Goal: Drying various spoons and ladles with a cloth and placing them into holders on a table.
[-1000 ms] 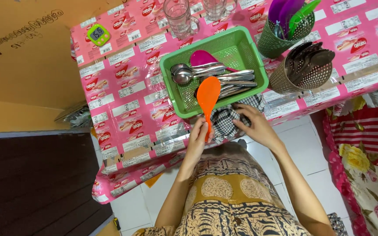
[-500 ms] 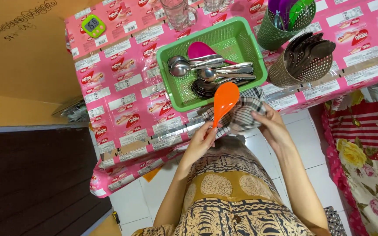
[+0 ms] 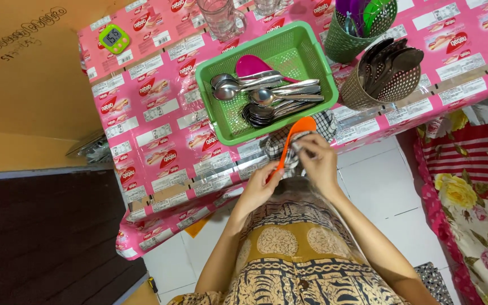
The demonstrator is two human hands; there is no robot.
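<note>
At the far left a brown cardboard sheet leans beside the desk, whose pink printed covering hangs over the near edge down to a white tiled floor. A small green timer sits near the desk's back left corner, well apart from everything else, with bare covering around it. Further right a clear glass mug stands just behind a green plastic basket, which holds a heap of metal spoons and a pink spatula. The basket's near rim lies close to the desk edge, leaving only a narrow strip in front.

Below that strip, the left hand reaches up from a bent arm, its fingers pinched on the handle end of an orange spatula. The spatula slants up to the right, its blade over the desk edge, just in front of the basket. The right hand comes in from the right, fingers clenched on a black-and-white checked cloth pressed against the spatula.

To the right stand a green mesh cup of coloured utensils and a brown mesh cup of dark spoons, just beside each other. A flowered fabric borders the floor on the far right.
</note>
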